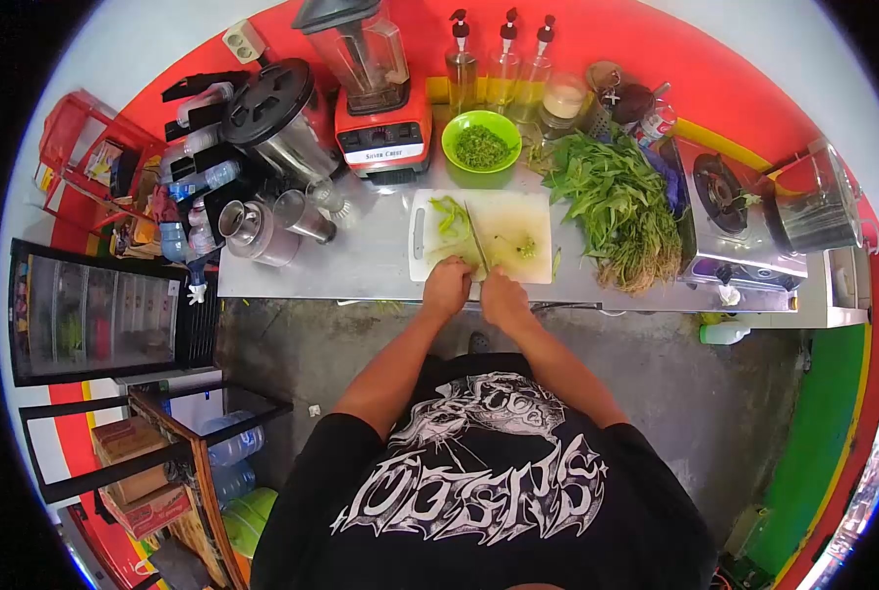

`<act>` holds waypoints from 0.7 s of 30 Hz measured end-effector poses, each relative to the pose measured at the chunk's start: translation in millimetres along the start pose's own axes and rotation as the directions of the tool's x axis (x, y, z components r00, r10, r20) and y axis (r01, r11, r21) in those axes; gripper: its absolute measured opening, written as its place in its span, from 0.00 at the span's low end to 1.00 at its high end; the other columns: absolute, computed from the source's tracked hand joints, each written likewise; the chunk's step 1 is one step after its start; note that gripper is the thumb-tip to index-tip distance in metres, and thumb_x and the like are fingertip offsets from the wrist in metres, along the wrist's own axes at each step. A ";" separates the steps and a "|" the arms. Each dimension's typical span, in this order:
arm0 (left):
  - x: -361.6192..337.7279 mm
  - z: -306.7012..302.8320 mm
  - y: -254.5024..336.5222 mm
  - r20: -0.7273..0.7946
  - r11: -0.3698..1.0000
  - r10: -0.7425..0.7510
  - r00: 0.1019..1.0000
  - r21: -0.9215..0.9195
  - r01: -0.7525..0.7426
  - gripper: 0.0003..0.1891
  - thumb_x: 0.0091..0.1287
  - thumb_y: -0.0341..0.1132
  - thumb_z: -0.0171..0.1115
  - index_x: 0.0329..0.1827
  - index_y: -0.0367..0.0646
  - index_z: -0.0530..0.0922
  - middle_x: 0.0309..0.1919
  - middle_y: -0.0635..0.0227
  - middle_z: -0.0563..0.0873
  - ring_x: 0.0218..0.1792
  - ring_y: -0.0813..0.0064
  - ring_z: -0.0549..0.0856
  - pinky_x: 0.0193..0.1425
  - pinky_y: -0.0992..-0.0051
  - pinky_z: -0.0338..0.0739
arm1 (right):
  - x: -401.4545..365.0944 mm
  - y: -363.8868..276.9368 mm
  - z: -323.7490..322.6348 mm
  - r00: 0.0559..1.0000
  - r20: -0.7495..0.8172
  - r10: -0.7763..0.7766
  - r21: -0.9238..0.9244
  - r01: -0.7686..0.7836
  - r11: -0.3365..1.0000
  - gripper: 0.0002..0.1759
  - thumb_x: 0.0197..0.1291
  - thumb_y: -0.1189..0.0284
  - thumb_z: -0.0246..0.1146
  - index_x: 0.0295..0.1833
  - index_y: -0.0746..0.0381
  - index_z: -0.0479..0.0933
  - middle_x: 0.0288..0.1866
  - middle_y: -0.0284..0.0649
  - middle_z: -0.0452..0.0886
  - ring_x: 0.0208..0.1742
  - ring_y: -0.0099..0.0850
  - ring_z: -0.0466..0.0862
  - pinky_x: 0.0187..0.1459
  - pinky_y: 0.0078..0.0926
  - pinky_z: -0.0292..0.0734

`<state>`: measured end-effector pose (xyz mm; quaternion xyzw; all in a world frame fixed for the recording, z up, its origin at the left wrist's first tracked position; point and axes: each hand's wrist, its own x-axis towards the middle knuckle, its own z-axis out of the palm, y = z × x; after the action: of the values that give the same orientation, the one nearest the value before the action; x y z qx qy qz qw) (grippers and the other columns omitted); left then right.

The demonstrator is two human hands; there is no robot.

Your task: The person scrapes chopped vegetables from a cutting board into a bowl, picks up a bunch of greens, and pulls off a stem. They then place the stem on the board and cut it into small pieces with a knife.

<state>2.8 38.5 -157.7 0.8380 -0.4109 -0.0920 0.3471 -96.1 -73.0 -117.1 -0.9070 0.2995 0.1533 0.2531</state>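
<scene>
A: Stalks (449, 218), green, lie on the left half of a white cutting board (533, 211) on a steel counter (361, 261). Who has the knife (476, 241)?
B: The person's right hand (505, 295), closed on its handle at the board's near edge, blade pointing away.
A: And the left hand (446, 288)?
B: Curled into a fist just beside it, at the stalks' near end; whether it pins them is unclear. A green bowl (481, 146) of chopped greens stands behind the board, leafy stems (616, 202) heaped to its right.
</scene>
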 end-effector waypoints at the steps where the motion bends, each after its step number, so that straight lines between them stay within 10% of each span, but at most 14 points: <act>1: 0.1 -0.7 1.5 0.003 1.000 -0.018 1.000 -0.019 0.018 0.10 0.60 0.26 0.60 0.40 0.42 0.89 0.39 0.53 0.87 0.45 0.49 0.85 0.52 0.54 0.81 | -2.1 -0.4 2.1 1.000 0.016 0.018 -0.005 -0.018 1.000 0.21 0.61 0.74 0.61 0.56 0.75 0.69 0.48 0.64 0.85 0.53 0.58 0.86 0.55 0.50 0.82; 21: 13.8 6.4 10.0 -0.019 0.998 -0.008 1.000 0.067 0.009 0.07 0.60 0.30 0.63 0.35 0.42 0.88 0.35 0.50 0.86 0.41 0.47 0.86 0.48 0.55 0.81 | 2.8 30.6 9.6 1.000 -0.029 -0.002 0.117 0.005 0.993 0.22 0.70 0.62 0.58 0.57 0.72 0.71 0.48 0.65 0.84 0.51 0.60 0.86 0.53 0.54 0.80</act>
<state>2.7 20.7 -154.1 0.8517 -0.4070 -0.0719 0.3221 -114.2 -90.3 -137.5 -0.8933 0.3099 0.1217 0.3018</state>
